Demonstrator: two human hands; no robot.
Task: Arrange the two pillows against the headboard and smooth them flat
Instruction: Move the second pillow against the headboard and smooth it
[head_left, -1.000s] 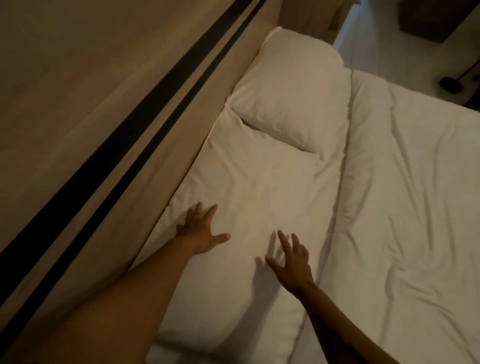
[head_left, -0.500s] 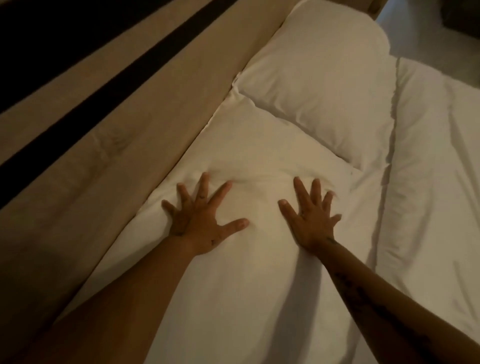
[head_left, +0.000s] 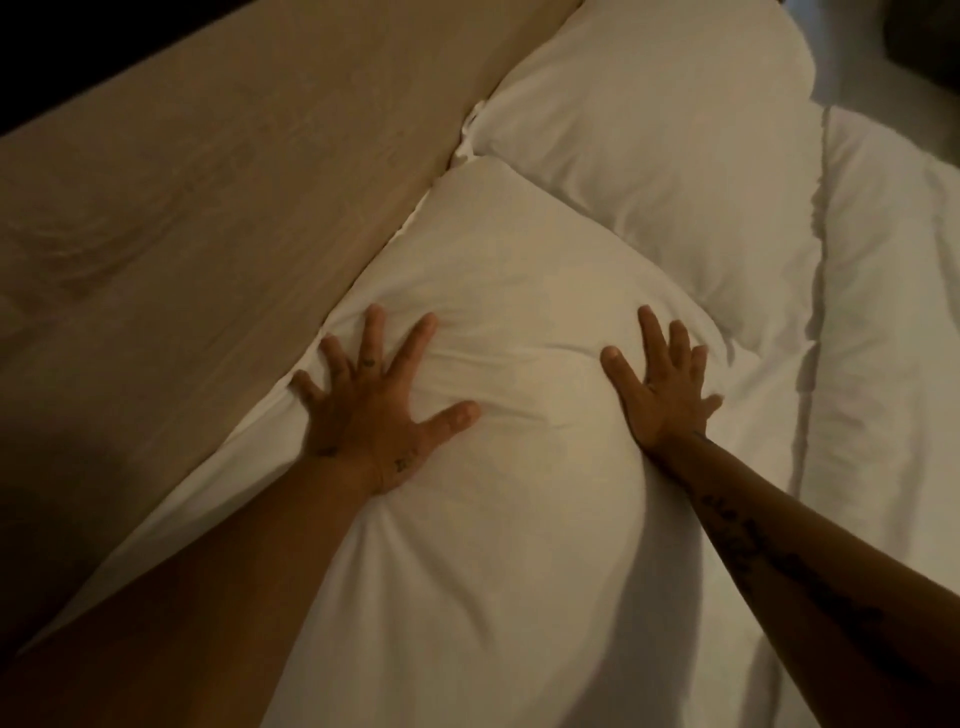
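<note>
While both palms press down, the count runs so:
Pillows: two, white — near pillow (head_left: 509, 322) and far pillow (head_left: 665, 130), touching, along the wooden headboard (head_left: 218, 197).
Hands: left hand (head_left: 371, 410), right hand (head_left: 662, 395), fingers spread flat on the near pillow.
Duvet (head_left: 883, 312): one.
Change: hands farther up, pillow bulges more.

Two white pillows are lying along the headboard (head_left: 218, 197) edge of the bed: the near pillow (head_left: 498, 519) and the far pillow (head_left: 675, 156), touching at their ends. Two bare hands are pressing flat on the near pillow: one left hand (head_left: 369, 415) and one right hand (head_left: 665, 400). One white duvet (head_left: 883, 338) is covering the bed's right side.
</note>
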